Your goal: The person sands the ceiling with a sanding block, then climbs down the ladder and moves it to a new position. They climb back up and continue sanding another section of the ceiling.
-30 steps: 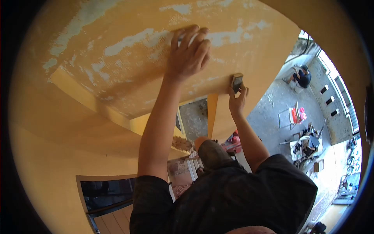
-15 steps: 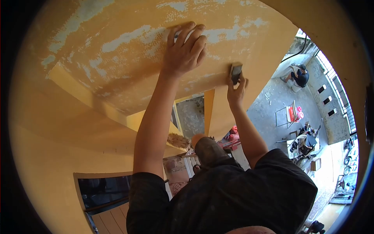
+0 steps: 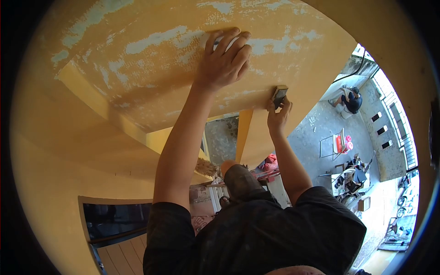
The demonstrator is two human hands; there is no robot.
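A yellow painted surface (image 3: 151, 68) with scraped, pale patches spreads in front of me. My left hand (image 3: 224, 59) rests against it, fingers bent and spread apart, over a pale patch. Lower and to the right, my right hand (image 3: 278, 118) grips a small sanding block (image 3: 279, 97) with a dark grey face and a yellowish edge. Thumb and fingers close round the lower part of the block, which is by the painted surface. How firmly it touches is not visible.
Below stands a white ladder (image 3: 215, 197) near my leg. A person (image 3: 352, 101) sits on the floor level at right. A folding chair (image 3: 338, 143) with red items and a cluttered table (image 3: 353, 176) are farther down. A dark window (image 3: 117, 221) lies at lower left.
My right hand has moved down slightly with the sanding block, whose yellowish edge now shows more. My left hand has shifted a little right and down. The view has moved slightly.
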